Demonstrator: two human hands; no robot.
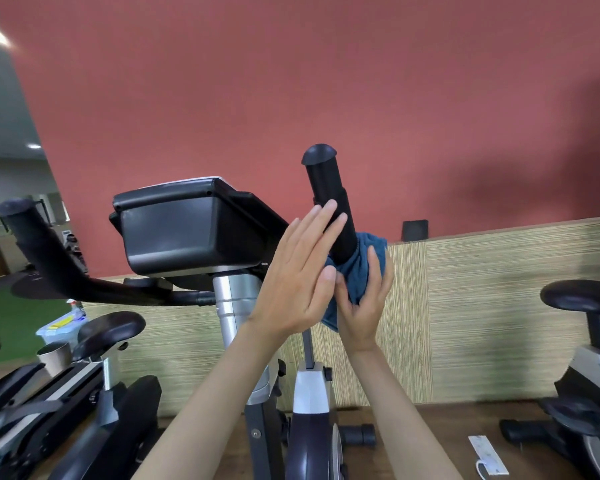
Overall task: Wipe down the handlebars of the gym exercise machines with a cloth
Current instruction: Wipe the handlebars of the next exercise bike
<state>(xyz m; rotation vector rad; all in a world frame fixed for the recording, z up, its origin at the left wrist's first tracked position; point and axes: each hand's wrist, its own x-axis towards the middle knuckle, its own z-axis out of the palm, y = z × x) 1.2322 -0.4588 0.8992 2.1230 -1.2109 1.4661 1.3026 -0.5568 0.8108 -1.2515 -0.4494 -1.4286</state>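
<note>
An exercise bike stands right in front of me, its black console [191, 230] at centre. The bike's right handlebar [328, 188] is a black padded grip that rises to a rounded end cap. A dark blue cloth [362, 268] is wrapped around the lower part of that grip. My right hand [364, 303] grips the cloth around the bar from below. My left hand [302, 275] is flat with straight fingers, its fingertips against the grip just above the cloth. The left handlebar [45, 251] reaches out to the left, bare.
A silver post [231, 306] carries the console. Another bike with a black seat [110, 329] stands at the left, and a third bike [589, 341] at the right edge. A woven low wall [482, 306] runs behind, under a red wall. A white tag [487, 453] lies on the floor.
</note>
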